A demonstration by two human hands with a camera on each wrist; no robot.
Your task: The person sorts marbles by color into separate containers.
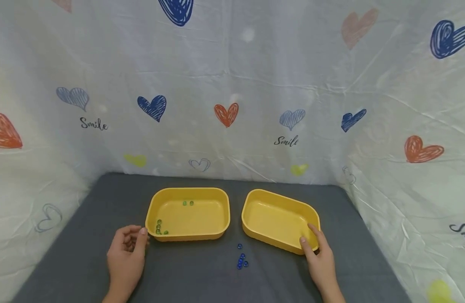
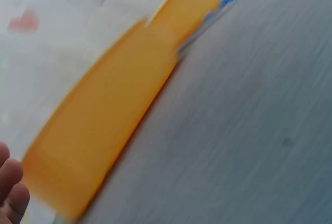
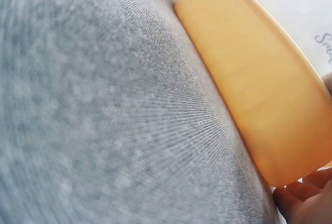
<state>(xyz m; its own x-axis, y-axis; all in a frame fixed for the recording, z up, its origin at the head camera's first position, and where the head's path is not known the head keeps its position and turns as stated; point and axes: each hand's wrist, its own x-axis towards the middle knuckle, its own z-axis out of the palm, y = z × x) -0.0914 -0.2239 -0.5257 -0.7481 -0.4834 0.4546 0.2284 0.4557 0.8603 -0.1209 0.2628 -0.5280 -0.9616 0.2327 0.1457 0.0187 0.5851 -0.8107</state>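
Observation:
Two yellow plastic trays stand side by side on a dark grey cloth. My left hand is beside the near left corner of the left tray, fingers loosely curled and holding nothing; its fingertips show by the tray's end in the left wrist view. Whether they touch it I cannot tell. My right hand grips the near right corner of the right tray, which sits at an angle. In the right wrist view its fingers bend against the tray's end. Several green glass marbles lie inside the left tray.
Several blue glass marbles lie in a loose cluster on the grey cloth, in front of the gap between the trays. A white curtain printed with hearts hangs behind and at both sides.

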